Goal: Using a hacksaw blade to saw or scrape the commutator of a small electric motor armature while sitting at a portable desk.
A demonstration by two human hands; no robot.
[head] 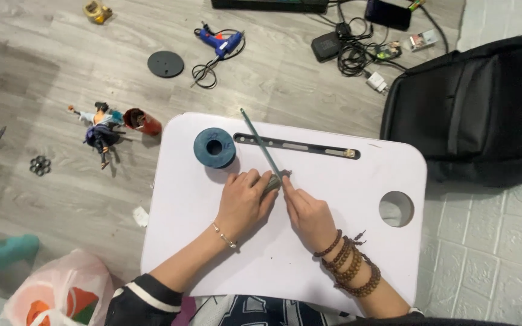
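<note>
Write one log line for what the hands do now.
left hand: holds rod end | right hand: pinches thin green rod | white lap table

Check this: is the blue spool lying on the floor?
No, the blue spool sits on the white table, just beyond the left hand.

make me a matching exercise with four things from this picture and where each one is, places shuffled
Things:
1. blue spool
2. glue gun
3. black backpack
4. thin rod

Places:
A. on the floor, right of the white table
B. held between the left hand and right hand
C. on the table, near its far left corner
D. on the floor beyond the table, beside a black disc

Pairs: 1-C, 2-D, 3-A, 4-B
</note>
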